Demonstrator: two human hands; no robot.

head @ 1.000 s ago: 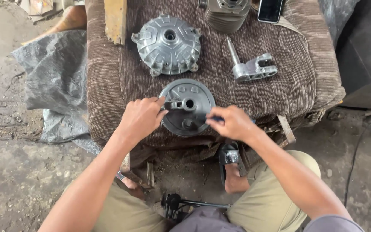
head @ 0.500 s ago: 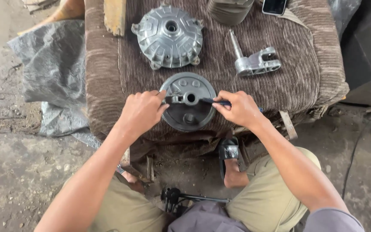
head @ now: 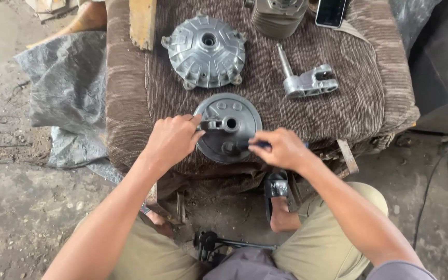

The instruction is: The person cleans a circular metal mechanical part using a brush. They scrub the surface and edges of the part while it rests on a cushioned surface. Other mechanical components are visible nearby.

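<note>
Left hand [head: 171,141]: closed over the left rim of the round grey metal brake plate [head: 227,128], fingertips bent onto the small lever fitting beside the plate's centre hole; clamped on the plate. Right hand [head: 281,149]: fingers pinched together around the dark-handled tool [head: 250,144], whose tip lies on the lower right part of the plate's face.

Round grey metal brake plate: flat on the brown ribbed fabric cushion [head: 348,111], near its front edge, directly between the two hands, touched by the left hand and by the tool.

Ribbed silver metal hub drum [head: 205,50]: on the cushion just behind the plate, apart from both hands. Silver metal bracket with a shaft [head: 306,80]: behind and to the right of the plate, well clear of the right hand. Grey finned cylinder [head: 277,15]: at the cushion's far edge, partly cut off by the frame. Black phone [head: 331,11]: far right corner of the cushion. Yellowish wooden block [head: 142,22]: far left of the cushion. Grey plastic sheet [head: 60,93]: on the concrete floor, left of the cushion. Black sandal [head: 276,186]: on the person's foot below the cushion's front edge, under the right hand.
</note>
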